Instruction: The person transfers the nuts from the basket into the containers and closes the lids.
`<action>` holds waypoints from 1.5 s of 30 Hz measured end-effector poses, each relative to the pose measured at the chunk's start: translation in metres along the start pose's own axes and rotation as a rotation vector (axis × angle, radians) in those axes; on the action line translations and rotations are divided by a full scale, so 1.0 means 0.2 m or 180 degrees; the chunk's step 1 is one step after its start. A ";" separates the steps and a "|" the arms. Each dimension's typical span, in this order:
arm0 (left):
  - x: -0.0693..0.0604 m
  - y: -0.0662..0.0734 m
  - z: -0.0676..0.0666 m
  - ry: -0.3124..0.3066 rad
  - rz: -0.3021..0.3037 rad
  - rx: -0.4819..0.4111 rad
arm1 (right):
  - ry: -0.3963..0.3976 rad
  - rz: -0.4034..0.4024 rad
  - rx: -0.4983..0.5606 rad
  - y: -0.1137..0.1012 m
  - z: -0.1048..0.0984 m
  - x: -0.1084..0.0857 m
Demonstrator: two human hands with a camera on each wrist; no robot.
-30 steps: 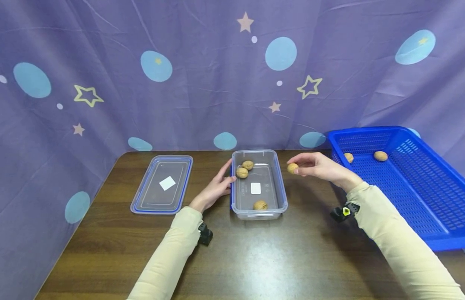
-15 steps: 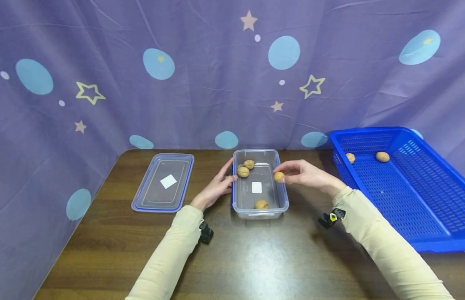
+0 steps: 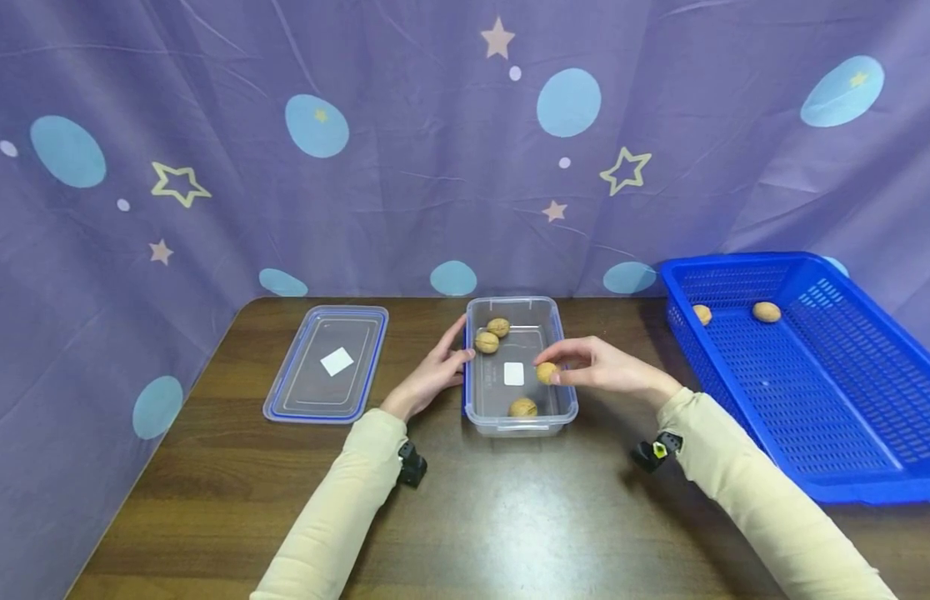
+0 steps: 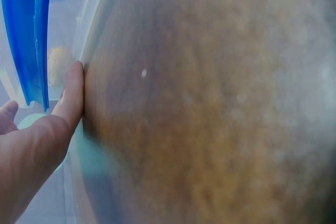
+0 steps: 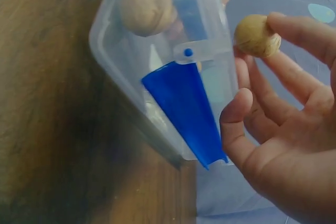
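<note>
Right hand (image 3: 609,367) pinches a walnut (image 3: 545,372) over the plastic container (image 3: 510,431); probably light, rigid and grippy, best held across its middle.

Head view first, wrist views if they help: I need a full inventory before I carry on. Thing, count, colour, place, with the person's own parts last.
Box: 1, clear with blue clips, mid-table, lid off
Lid: 1, clear with blue edging, left of the box
Basket: 1, blue, right of the box
Walnuts: 6, tan; 3 in the box, 2 in the basket, 1 pinched in the right hand
Labels: 2, white; one on the lid, one at the box's floor
Table: 1, brown, under the box
Curtain: purple, patterned, behind the table
Wrist cameras: 2, black, one per wrist
Sleeves: 2, cream, one per arm
Hands: 2, bare; left hand touching the box's left side, right hand over its right side
</note>
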State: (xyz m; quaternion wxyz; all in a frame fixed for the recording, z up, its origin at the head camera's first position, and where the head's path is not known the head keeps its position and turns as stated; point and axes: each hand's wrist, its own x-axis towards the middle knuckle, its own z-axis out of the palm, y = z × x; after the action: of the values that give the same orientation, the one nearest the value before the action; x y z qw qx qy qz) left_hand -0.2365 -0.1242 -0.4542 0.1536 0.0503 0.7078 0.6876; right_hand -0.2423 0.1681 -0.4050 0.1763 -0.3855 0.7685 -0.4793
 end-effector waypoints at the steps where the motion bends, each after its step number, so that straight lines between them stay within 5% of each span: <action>1: 0.00 0.00 0.00 0.0002 -0.0002 0.0000 | -0.0021 -0.0004 -0.0003 0.00 0.00 0.00; 19: 0.00 -0.01 0.00 -0.0055 0.0043 0.0004 | -0.0139 -0.0060 0.0233 0.02 0.01 -0.04; 45: 0.00 -0.01 -0.01 -0.0069 0.0032 -0.0030 | 0.0252 0.0038 -0.0274 -0.16 -0.20 -0.13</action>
State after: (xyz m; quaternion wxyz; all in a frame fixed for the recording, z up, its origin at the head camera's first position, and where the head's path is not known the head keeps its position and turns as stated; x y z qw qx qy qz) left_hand -0.2376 -0.1265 -0.4569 0.1580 0.0605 0.7026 0.6911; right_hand -0.2375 0.2039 -0.3596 0.1319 -0.3690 0.7970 -0.4596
